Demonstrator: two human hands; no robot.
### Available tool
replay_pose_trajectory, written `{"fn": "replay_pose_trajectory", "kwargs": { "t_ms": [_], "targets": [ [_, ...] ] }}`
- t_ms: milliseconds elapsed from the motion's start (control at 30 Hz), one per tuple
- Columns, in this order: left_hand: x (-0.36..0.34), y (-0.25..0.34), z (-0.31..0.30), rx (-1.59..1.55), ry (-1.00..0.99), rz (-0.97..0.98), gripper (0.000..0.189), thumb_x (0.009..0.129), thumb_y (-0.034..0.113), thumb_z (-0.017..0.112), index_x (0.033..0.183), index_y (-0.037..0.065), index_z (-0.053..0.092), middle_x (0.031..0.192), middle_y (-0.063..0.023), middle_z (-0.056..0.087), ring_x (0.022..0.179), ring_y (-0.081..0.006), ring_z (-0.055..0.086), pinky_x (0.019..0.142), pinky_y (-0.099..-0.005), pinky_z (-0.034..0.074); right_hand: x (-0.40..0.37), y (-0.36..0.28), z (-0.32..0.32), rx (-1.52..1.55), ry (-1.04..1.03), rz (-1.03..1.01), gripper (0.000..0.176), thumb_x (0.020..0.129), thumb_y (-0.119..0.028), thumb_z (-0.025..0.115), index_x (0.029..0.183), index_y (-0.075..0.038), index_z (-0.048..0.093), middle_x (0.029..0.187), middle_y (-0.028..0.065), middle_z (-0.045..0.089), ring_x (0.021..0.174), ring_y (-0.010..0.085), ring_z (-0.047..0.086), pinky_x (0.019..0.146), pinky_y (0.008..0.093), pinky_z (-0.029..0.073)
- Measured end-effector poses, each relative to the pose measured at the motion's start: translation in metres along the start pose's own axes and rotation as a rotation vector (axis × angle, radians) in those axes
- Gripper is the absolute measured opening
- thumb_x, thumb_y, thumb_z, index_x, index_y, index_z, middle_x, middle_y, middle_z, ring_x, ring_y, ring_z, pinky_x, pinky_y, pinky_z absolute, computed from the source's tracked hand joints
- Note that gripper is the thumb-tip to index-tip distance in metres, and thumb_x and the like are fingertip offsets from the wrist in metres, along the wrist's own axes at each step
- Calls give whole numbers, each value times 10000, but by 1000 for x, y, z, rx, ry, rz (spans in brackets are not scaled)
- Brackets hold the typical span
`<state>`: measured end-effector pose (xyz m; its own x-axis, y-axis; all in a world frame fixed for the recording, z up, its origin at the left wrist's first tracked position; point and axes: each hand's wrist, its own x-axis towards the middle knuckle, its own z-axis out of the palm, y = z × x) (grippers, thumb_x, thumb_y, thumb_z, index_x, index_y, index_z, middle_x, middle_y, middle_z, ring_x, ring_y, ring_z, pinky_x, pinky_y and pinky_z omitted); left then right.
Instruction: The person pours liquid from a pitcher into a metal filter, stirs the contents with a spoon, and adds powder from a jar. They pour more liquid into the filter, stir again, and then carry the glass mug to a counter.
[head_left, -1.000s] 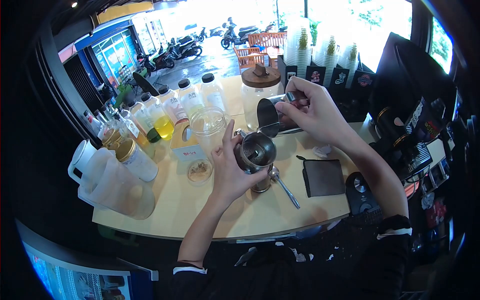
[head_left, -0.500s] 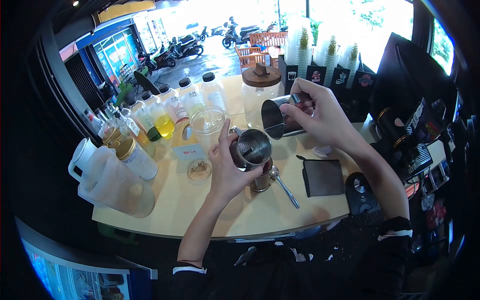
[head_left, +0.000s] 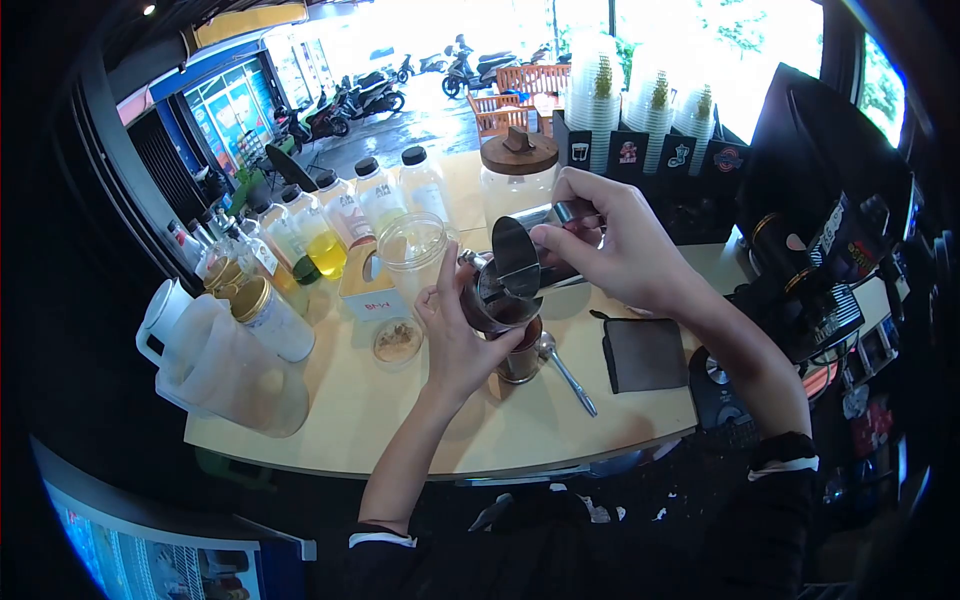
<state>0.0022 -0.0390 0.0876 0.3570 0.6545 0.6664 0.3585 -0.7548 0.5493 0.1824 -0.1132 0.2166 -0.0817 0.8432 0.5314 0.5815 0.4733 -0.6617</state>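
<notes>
My left hand is wrapped round a metal coffee filter cup, held over a metal cup on the table. Whether the two touch is hidden. My right hand grips a shiny metal jug by its handle. The jug is tipped left, its mouth over the filter cup and covering part of its opening. No stream of liquid is visible. A long-handled metal spoon lies right of the lower cup.
An open clear jar and a round lid are to the left. Behind stands a wooden-lidded glass jar. Bottles, a plastic pitcher and a gold-lidded jar line the left. A folded dark cloth lies right.
My right hand has brought the metal jug left and tilted it further, so its mouth now overlaps the filter cup. My left hand stays in place, tilting the filter cup slightly.
</notes>
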Motion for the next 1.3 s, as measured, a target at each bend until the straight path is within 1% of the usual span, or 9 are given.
{"fn": "replay_pose_trajectory", "kwargs": {
  "t_ms": [167, 233, 367, 567, 700, 833, 933, 1033, 1300],
  "targets": [
    [0, -3, -1, 7, 2, 18, 1211, 567, 181, 873, 1492, 117, 95, 1251, -207, 518, 1246, -331, 352, 1061, -467, 225, -2, 0, -1, -16, -10, 10, 193, 883, -75, 635, 854, 4, 461, 671, 5, 528, 726, 44, 600, 592, 217, 499],
    [-1, -5, 0, 2, 14, 37, 1209, 570, 186, 873, 1492, 118, 93, 1247, -214, 517, 1238, -333, 361, 1059, -472, 225, -2, 1, -3, -67, 8, 20, 245, 831, -82, 668, 850, 60, 468, 723, 154, 597, 675, 156, 656, 555, 306, 492],
    [-2, -6, 2, -72, 37, -11, 1191, 565, 279, 873, 1485, 102, 138, 1210, -191, 550, 1179, -311, 375, 1028, -441, 203, -2, 7, -2, -16, 53, 3, 241, 828, -79, 670, 853, 55, 472, 725, 157, 595, 682, 170, 665, 551, 309, 490],
    [-1, -6, 4, -245, 5, -104, 1201, 565, 245, 877, 1488, 110, 120, 1190, -184, 544, 1169, -323, 391, 1028, -444, 305, 1, 13, 2, 5, 60, -33, 248, 825, -77, 674, 846, 52, 464, 724, 148, 594, 691, 186, 670, 563, 305, 500],
    [4, -8, 2, -346, 8, -100, 1186, 564, 173, 870, 1480, 107, 121, 1179, -201, 540, 1140, -312, 495, 1005, -409, 394, 3, 21, 2, 3, 97, -4, 255, 820, -89, 688, 826, 39, 467, 659, 92, 528, 617, 99, 567, 550, 268, 479],
    [12, -2, -6, -444, -45, -109, 1168, 573, 76, 846, 1474, 102, 103, 1216, -209, 519, 1162, -286, 530, 1041, -395, 404, 4, 20, -8, 16, 133, 114, 252, 825, -90, 695, 806, 16, 467, 653, -1, 456, 600, 23, 423, 539, 219, 452],
    [16, 0, -9, -488, -59, -137, 1164, 578, 84, 849, 1473, 97, 104, 1218, -203, 518, 1171, -287, 524, 1060, -409, 378, 3, 43, -13, 28, 191, 49, 225, 849, -74, 674, 788, -12, 467, 667, -40, 455, 610, 7, 408, 540, 201, 453],
    [19, 1, -13, -468, -69, -143, 1161, 586, 97, 853, 1474, 94, 105, 1220, -196, 517, 1171, -284, 522, 1074, -419, 351, -6, 48, -10, 354, 261, 151, 205, 875, -74, 651, 777, -37, 474, 667, -56, 443, 616, 0, 398, 548, 174, 443],
    [31, 2, -17, -534, -85, -148, 1156, 581, 123, 878, 1468, 78, 138, 1213, -184, 530, 1170, -269, 518, 1067, -413, 347, -39, 109, -5, 406, 350, 214, 184, 884, -98, 652, 785, -38, 509, 708, -22, 557, 647, 2, 486, 560, 158, 424]
  ]
}}
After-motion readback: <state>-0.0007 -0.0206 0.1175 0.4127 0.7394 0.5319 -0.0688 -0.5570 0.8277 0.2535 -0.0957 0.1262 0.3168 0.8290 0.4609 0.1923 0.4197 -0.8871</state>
